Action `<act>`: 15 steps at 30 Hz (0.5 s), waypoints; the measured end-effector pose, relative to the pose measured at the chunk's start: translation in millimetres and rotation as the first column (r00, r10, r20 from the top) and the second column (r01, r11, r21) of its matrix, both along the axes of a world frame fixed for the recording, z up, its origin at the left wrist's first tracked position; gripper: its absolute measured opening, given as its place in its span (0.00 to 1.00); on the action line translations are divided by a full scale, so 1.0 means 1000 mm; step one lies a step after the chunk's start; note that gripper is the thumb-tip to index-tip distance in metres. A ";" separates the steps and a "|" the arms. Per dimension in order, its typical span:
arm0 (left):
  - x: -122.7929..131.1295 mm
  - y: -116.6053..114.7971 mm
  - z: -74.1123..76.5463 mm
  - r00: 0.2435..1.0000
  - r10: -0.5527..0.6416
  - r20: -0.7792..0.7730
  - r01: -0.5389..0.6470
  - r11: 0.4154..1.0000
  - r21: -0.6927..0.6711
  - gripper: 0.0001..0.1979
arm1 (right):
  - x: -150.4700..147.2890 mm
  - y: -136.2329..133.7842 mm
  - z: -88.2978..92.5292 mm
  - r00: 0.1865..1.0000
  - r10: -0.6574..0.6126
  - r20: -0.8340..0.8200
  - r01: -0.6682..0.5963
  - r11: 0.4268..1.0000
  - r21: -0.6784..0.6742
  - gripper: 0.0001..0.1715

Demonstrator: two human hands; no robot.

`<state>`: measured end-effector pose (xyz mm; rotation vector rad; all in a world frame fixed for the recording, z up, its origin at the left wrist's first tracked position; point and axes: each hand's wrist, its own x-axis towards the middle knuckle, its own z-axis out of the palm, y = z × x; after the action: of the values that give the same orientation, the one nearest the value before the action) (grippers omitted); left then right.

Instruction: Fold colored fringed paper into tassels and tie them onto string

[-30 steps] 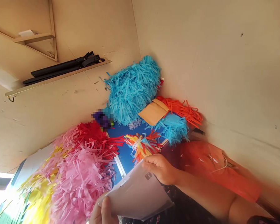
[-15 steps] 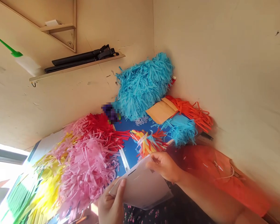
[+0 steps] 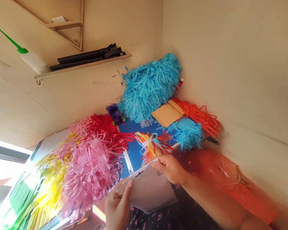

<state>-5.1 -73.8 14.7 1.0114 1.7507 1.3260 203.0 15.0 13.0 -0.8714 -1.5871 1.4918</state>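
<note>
Between my two hands is a flat whitish packet [image 3: 151, 191] with a dark hang slot along its upper edge and a clear lower corner that looks like plastic. My left hand [image 3: 118, 203] grips its left end, thumb flat on the near face. At the upper right corner my right hand [image 3: 169, 169] pinches the edge between thumb and fingers. What the packet contains, if anything, cannot be made out. Just beyond it, a multicoloured bundle of paper strips [image 3: 150, 145], bound around with pale string, lies on the blue tabletop [image 3: 132, 150].
Pink fringe [image 3: 91, 172], red fringe [image 3: 103, 127], yellow strips [image 3: 49, 191] and green strips [image 3: 24, 191] heap on the left. Blue fringe [image 3: 148, 89] is piled in the corner, near a brown envelope [image 3: 168, 113]. An orange bag [image 3: 211, 172] lies at right. Above hangs a shelf [image 3: 86, 65].
The packet has tilted slightly between my hands, so its hang slot shows more clearly. Both hands keep their hold. The whole view has shifted a little.
</note>
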 end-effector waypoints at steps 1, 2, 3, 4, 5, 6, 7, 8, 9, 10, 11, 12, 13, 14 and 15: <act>0.000 0.001 0.001 0.999 -0.022 0.038 0.023 1.000 -0.020 0.27 | 0.000 -0.001 0.000 1.000 -0.008 0.000 0.008 1.000 0.008 0.25; 0.001 0.001 0.002 0.996 -0.049 0.074 0.053 0.997 -0.053 0.28 | 0.000 -0.001 0.000 1.000 -0.018 0.001 0.018 1.000 0.018 0.24; 0.000 0.002 0.004 0.993 -0.070 0.093 0.078 0.993 -0.089 0.27 | 0.001 -0.002 0.000 1.000 -0.027 0.002 0.027 0.999 0.031 0.23; 0.000 0.002 0.005 0.994 -0.079 0.081 0.088 0.989 -0.122 0.27 | 0.001 -0.003 0.000 0.999 -0.034 0.004 0.034 0.998 0.047 0.22; 0.000 0.002 0.006 0.995 -0.089 0.052 0.096 0.984 -0.149 0.27 | 0.000 -0.004 0.000 0.999 -0.040 0.004 0.040 0.997 0.064 0.22; 0.000 0.001 0.008 0.995 -0.099 0.015 0.101 0.981 -0.167 0.26 | 0.000 -0.005 0.000 0.999 -0.044 0.002 0.043 0.996 0.078 0.22; 0.000 0.001 0.010 0.993 -0.117 -0.017 0.112 0.978 -0.176 0.26 | 0.000 -0.006 -0.001 0.999 -0.043 -0.002 0.043 0.995 0.085 0.22; 0.000 0.000 0.011 0.990 -0.135 -0.038 0.127 0.977 -0.170 0.25 | -0.001 -0.006 -0.001 0.999 -0.037 -0.009 0.038 0.996 0.079 0.22; 0.001 0.000 0.013 0.987 -0.152 -0.052 0.142 0.977 -0.159 0.25 | -0.001 -0.007 -0.002 0.999 -0.031 -0.018 0.032 0.998 0.061 0.23; 0.001 0.000 0.014 0.985 -0.160 -0.062 0.149 0.977 -0.151 0.25 | -0.002 -0.007 -0.004 0.999 -0.028 -0.027 0.028 0.999 0.032 0.24; 0.001 0.000 0.015 0.984 -0.162 -0.066 0.152 0.978 -0.145 0.25 | -0.002 -0.006 -0.005 0.999 -0.027 -0.034 0.027 1.000 -0.002 0.25; 0.001 0.000 0.015 0.985 -0.163 -0.063 0.153 0.978 -0.139 0.25 | -0.002 -0.006 -0.007 0.999 -0.029 -0.034 0.028 0.999 -0.035 0.26; 0.001 0.001 0.014 0.985 -0.163 -0.052 0.155 0.979 -0.135 0.24 | -0.002 -0.006 -0.009 0.999 -0.035 -0.030 0.033 0.998 -0.062 0.27; 0.001 0.001 0.013 0.986 -0.166 -0.033 0.160 0.978 -0.130 0.24 | -0.002 -0.006 -0.010 0.999 -0.040 -0.019 0.038 0.996 -0.081 0.29; 0.000 0.002 0.012 0.985 -0.173 -0.007 0.170 0.977 -0.126 0.24 | -0.002 -0.006 -0.011 0.999 -0.043 -0.003 0.042 0.995 -0.087 0.30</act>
<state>-4.7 -71.8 26.2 1.0794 1.6955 1.0890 200.9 9.3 1.9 -0.9442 -1.4998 1.5415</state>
